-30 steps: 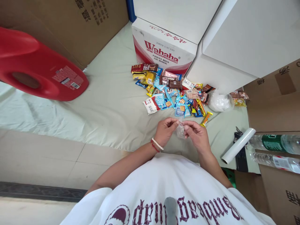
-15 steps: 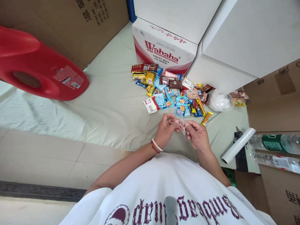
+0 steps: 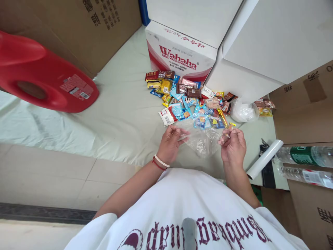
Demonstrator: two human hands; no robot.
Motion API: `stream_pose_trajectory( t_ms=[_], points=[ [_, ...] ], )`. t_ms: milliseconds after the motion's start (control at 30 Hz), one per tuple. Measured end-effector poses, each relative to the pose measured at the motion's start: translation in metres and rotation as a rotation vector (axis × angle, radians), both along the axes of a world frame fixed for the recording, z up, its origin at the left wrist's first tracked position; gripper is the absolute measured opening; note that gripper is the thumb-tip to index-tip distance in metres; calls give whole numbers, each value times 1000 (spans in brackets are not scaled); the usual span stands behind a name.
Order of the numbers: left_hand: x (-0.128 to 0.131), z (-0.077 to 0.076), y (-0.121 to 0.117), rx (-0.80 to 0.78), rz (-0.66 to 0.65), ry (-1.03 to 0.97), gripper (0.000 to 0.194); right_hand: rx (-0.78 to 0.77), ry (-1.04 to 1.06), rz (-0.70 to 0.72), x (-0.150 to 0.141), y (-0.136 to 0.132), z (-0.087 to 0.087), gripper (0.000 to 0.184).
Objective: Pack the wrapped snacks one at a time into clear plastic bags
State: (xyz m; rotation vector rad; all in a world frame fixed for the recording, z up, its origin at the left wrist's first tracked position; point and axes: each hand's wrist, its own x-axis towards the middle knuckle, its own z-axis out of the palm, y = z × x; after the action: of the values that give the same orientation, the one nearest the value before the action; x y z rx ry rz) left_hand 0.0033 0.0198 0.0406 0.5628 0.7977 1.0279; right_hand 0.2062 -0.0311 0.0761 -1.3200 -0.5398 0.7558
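Note:
A clear plastic bag is stretched between my two hands, low over the cloth. My left hand pinches one side of it, with a white bead bracelet and a red string at the wrist. On the other side my right hand grips it between thumb and fingers. Just beyond the bag lies a heap of small wrapped snacks, in blue, yellow, brown and red wrappers. A red and white snack packet sits at the heap's near left edge. The bag partly covers the nearest snacks.
Behind the heap stands a Wahaha water carton beside white boxes. At left is a large red jug. To the right are a translucent bundle, a white roll, a black object and plastic bottles.
My hands have moved apart, left hand to the left and right hand to the right. The clear bag, bunched between my fingertips before, is now spread wide.

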Motion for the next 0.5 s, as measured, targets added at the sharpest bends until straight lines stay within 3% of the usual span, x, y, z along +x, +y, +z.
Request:
stream_pose_trajectory(
  t_ms=[167,333,433,500],
  points=[
    [-19,-7,7,12,190,231,42,-38,6,2,13,1,-7,36],
    [-43,-44,44,285,130,733,22,-246,-68,137,45,25,-45,36],
    [-47,-70,64,365,94,1039,14,-411,-352,199,57,36,-63,32],
    [-44,-78,69,370,112,1101,9,-381,-640,154,55,33,-63,30]
  ],
)
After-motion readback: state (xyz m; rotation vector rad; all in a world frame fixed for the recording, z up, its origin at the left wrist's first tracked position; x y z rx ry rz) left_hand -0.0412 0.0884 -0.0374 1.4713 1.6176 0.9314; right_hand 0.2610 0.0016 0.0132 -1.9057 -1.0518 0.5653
